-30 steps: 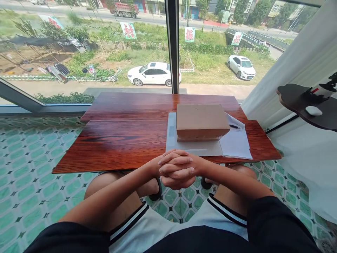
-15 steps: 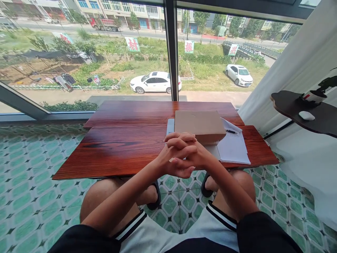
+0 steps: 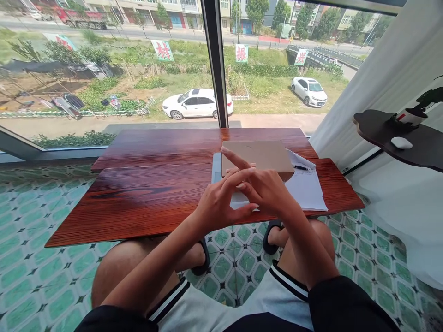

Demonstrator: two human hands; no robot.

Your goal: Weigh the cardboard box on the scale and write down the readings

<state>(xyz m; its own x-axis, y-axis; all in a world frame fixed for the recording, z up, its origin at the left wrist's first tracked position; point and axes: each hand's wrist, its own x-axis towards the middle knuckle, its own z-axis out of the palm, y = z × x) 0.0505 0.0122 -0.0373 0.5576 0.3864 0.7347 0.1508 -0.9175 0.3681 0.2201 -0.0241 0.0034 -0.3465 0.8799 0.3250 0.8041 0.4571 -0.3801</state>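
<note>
The left hand and right hand touch each other, nearer than a box; a pen lies on paper to its right; white cars stand far outside.

The person wears a black top with loose, plain black sleeves that leave the forearms bare. The shorts are pale greyish white, with bands of black and white stripes along the leg hems. Dark slip-on footwear covers part of each foot; the hands are bare.
</note>
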